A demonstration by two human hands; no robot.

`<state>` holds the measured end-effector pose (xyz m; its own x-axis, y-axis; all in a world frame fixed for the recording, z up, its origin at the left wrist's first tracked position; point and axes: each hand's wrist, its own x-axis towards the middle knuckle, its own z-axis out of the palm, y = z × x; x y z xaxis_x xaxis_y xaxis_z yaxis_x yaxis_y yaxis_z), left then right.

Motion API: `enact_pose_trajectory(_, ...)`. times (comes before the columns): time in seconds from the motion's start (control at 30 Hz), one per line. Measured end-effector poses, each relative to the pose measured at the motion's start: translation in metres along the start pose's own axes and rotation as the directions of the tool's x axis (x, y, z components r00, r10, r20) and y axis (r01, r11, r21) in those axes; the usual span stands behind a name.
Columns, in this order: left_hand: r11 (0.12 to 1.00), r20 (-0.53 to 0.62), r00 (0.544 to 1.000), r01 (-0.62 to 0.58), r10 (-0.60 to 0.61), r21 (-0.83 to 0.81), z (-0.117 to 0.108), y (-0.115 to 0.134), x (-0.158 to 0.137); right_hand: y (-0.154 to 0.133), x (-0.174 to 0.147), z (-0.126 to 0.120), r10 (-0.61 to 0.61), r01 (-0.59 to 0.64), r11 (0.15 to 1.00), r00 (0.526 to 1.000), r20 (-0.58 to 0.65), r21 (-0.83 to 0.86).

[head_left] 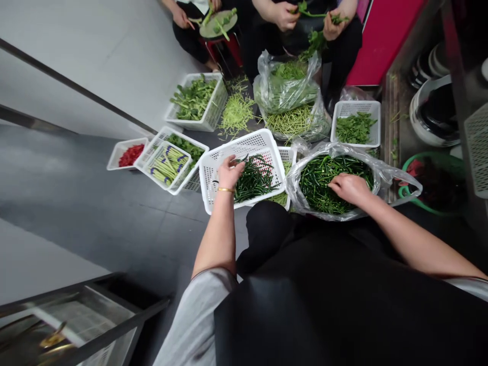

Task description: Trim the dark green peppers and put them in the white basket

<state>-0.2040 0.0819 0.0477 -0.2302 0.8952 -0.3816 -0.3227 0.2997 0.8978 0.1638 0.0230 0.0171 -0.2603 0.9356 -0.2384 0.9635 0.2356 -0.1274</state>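
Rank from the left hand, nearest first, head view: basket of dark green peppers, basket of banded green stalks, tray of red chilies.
From the left hand:
1. Basket of dark green peppers, under the hand.
2. Basket of banded green stalks, further left.
3. Tray of red chilies, far left.

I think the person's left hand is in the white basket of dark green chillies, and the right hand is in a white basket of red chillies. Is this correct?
Not quite. In the head view the left hand is indeed in the white basket of dark green chillies, but the right hand rests in a clear plastic bag of dark green chillies, not a basket of red ones.
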Motion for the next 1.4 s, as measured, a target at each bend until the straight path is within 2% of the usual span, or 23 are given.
enact_pose_trajectory(0.07,0.995,0.053,0.997,-0.054,0.05,0.082,0.028,-0.008,-0.022,-0.016,0.012,0.013,0.002,0.0,1.0,0.998,0.065,-0.03)
enact_pose_trajectory(0.13,0.987,0.22,0.975,-0.036,0.0,0.159,0.062,-0.025,-0.047,-0.024,0.022,0.022,0.032,-0.027,0.998,0.994,0.104,-0.051)
enact_pose_trajectory(0.23,0.935,0.466,0.856,0.052,-0.222,0.351,0.111,-0.068,-0.076,-0.017,0.024,0.019,0.082,-0.082,0.997,0.995,0.052,-0.003)
enact_pose_trajectory(0.27,0.912,0.483,0.824,0.093,-0.296,0.399,0.125,-0.085,-0.081,-0.012,0.02,0.015,0.09,-0.091,0.995,0.996,0.021,0.027)
enact_pose_trajectory(0.37,0.914,0.43,0.839,0.174,-0.332,0.367,0.152,-0.129,-0.09,-0.004,-0.002,0.003,0.081,-0.076,0.99,0.996,-0.04,0.117)
enact_pose_trajectory(0.47,0.936,0.417,0.848,0.229,-0.327,0.269,0.161,-0.15,-0.093,-0.004,-0.026,0.003,0.003,0.009,0.968,0.999,-0.046,0.252)
enact_pose_trajectory(0.57,0.924,0.474,0.808,0.214,-0.35,0.316,0.155,-0.15,-0.096,0.003,-0.034,0.011,-0.065,0.049,0.855,0.998,0.011,0.516)
enact_pose_trajectory(0.6,0.916,0.522,0.775,0.177,-0.356,0.361,0.151,-0.147,-0.098,0.007,-0.033,0.013,-0.077,0.033,0.8,0.996,0.048,0.599)
enact_pose_trajectory(0.67,0.892,0.636,0.672,0.083,-0.379,0.444,0.143,-0.142,-0.102,0.015,-0.028,0.015,-0.118,0.017,0.73,0.988,0.101,0.683)
enact_pose_trajectory(0.73,0.872,0.702,0.578,0.032,-0.416,0.489,0.136,-0.138,-0.106,0.018,-0.025,0.014,-0.197,0.094,0.759,0.976,0.089,0.644)
enact_pose_trajectory(0.8,0.862,0.702,0.546,0.079,-0.457,0.5,0.133,-0.135,-0.108,0.014,-0.024,0.014,-0.218,0.186,0.854,0.976,0.008,0.486)
enact_pose_trajectory(0.87,0.862,0.67,0.559,0.191,-0.488,0.469,0.133,-0.134,-0.108,0.004,-0.025,0.014,-0.169,0.191,0.94,0.98,-0.102,0.283)
enact_pose_trajectory(0.93,0.861,0.635,0.583,0.303,-0.506,0.408,0.135,-0.135,-0.106,-0.007,-0.023,0.016,-0.113,0.143,0.977,0.976,-0.186,0.155)
enact_pose_trajectory(1.0,0.861,0.591,0.628,0.343,-0.507,0.375,0.136,-0.137,-0.104,-0.018,-0.016,0.019,-0.062,0.095,0.983,0.976,-0.208,0.154)
enact_pose_trajectory(1.07,0.878,0.526,0.717,0.269,-0.457,0.396,0.136,-0.139,-0.103,-0.024,-0.004,0.02,0.027,0.024,0.956,0.985,-0.169,0.293)
enact_pose_trajectory(1.1,0.891,0.507,0.766,0.186,-0.396,0.414,0.135,-0.14,-0.102,-0.026,0.003,0.019,0.072,-0.014,0.908,0.99,-0.123,0.42)
enact_pose_trajectory(1.13,0.901,0.507,0.803,0.083,-0.314,0.426,0.133,-0.139,-0.101,-0.025,0.009,0.019,0.102,-0.046,0.82,0.993,-0.066,0.57)
enact_pose_trajectory(1.17,0.906,0.526,0.821,-0.025,-0.223,0.422,0.131,-0.138,-0.099,-0.023,0.014,0.018,0.106,-0.064,0.692,0.994,-0.014,0.719)
enact_pose_trajectory(1.23,0.914,0.594,0.799,-0.168,-0.092,0.369,0.128,-0.134,-0.096,-0.016,0.021,0.017,0.067,-0.065,0.397,0.997,0.041,0.916)
enact_pose_trajectory(1.27,0.928,0.608,0.792,-0.181,-0.06,0.327,0.127,-0.133,-0.094,-0.012,0.022,0.018,0.048,-0.067,0.31,0.997,0.055,0.948)
enact_pose_trajectory(1.3,0.945,0.6,0.799,-0.159,-0.046,0.285,0.127,-0.132,-0.092,-0.009,0.023,0.019,0.03,-0.079,0.307,0.997,0.073,0.949)
enact_pose_trajectory(1.33,0.965,0.567,0.823,-0.115,-0.042,0.238,0.128,-0.131,-0.09,-0.008,0.023,0.021,0.017,-0.096,0.387,0.995,0.098,0.917)
enact_pose_trajectory(1.4,0.991,0.462,0.885,-0.009,-0.055,0.134,0.129,-0.132,-0.086,-0.011,0.025,0.026,0.016,-0.114,0.684,0.99,0.141,0.72)
